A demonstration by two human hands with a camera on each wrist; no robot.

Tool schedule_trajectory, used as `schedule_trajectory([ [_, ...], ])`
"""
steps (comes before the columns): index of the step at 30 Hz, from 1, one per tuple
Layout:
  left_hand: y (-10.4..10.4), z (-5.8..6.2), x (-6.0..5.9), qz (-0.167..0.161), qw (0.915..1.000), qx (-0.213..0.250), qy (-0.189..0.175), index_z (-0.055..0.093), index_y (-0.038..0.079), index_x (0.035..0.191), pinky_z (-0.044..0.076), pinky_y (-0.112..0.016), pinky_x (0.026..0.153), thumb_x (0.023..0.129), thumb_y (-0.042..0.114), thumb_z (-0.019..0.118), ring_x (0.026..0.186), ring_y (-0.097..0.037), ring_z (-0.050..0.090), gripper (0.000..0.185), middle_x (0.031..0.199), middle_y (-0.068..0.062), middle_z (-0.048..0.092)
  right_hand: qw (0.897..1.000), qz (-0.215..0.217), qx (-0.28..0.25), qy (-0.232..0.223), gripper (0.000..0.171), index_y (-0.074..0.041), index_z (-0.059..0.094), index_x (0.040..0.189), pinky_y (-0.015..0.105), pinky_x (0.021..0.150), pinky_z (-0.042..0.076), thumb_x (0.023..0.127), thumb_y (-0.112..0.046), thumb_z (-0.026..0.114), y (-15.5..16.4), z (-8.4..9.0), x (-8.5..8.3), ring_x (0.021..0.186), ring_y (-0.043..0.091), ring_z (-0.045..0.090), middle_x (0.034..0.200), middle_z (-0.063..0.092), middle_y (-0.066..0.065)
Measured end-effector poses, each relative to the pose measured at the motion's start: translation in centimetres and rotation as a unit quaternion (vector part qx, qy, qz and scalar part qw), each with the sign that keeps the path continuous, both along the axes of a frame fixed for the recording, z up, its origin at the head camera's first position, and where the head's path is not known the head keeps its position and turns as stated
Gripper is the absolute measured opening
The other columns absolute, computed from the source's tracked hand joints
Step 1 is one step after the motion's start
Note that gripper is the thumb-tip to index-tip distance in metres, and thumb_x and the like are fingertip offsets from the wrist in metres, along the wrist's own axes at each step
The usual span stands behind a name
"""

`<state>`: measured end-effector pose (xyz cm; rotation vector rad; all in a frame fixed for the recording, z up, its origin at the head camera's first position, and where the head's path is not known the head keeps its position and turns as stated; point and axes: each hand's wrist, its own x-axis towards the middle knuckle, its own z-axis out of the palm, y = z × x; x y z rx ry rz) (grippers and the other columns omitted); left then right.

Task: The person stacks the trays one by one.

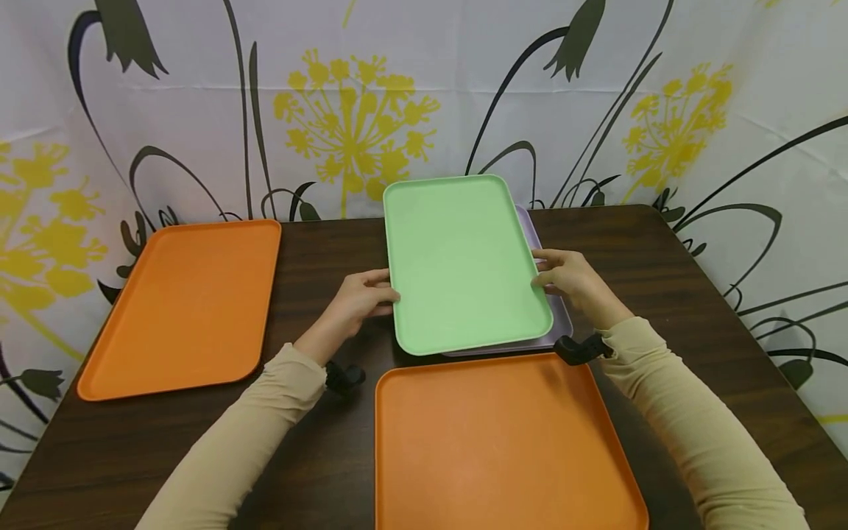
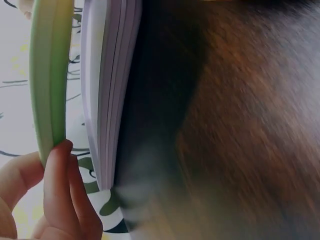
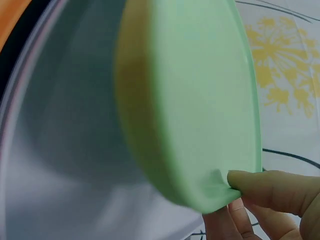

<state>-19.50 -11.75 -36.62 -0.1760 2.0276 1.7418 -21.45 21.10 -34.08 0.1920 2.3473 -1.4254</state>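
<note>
Hands: left hand (image 1: 361, 300) and right hand (image 1: 568, 277) pinch green tray (image 1: 464, 261) by its long edges, lifted clear of lavender tray (image 1: 561, 315) beneath. Lift done; no set-down yet.

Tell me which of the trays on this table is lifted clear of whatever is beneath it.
The green tray, gripped at its long edges by the left hand and right hand. It hovers above the lavender tray; both orange trays lie flat on the table.

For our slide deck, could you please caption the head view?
Both hands, left hand and right hand, grip a green tray above a lavender tray, between two orange trays.
</note>
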Motion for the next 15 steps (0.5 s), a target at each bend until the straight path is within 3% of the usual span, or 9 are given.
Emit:
schedule_trajectory([
  [5, 0.9, -0.2, -0.2, 0.003, 1.0, -0.005, -0.002, 0.032, 0.005, 0.149, 0.054, -0.034, 0.097, 0.092, 0.003, 0.055, 0.123, -0.035, 0.055, 0.062, 0.139, -0.023, 0.05, 1.0, 0.002, 0.025, -0.005, 0.064, -0.004, 0.032, 0.149, 0.015, 0.074, 0.052, 0.09, 0.003, 0.056, 0.5, -0.1, -0.2, 0.087, 0.006, 0.054, 0.14, 0.044, 0.027],
  [9, 1.6, -0.5, -0.4, 0.001, 1.0, -0.006, -0.002, 0.034, 0.004, 0.148, 0.053, -0.035, 0.097, 0.091, 0.002, 0.055, 0.121, -0.034, 0.057, 0.06, 0.137, -0.024, 0.052, 1.0, -0.002, 0.015, -0.001, 0.065, -0.001, 0.035, 0.147, 0.016, 0.071, 0.053, 0.087, 0.005, 0.06, 1.1, -0.5, -0.4, 0.085, 0.007, 0.057, 0.136, 0.049, 0.029],
  [15, 2.0, -0.9, -0.5, -0.008, 0.9999, 0.0, 0.011, 0.037, 0.001, 0.145, 0.057, -0.034, 0.091, 0.089, 0.004, 0.06, 0.11, -0.03, 0.064, 0.061, 0.127, -0.022, 0.058, 1.0, -0.001, 0.002, 0.027, 0.064, 0.005, 0.044, 0.14, 0.016, 0.066, 0.053, 0.079, 0.008, 0.065, 2.1, -1.1, -0.5, 0.083, 0.011, 0.057, 0.109, 0.06, 0.019],
])
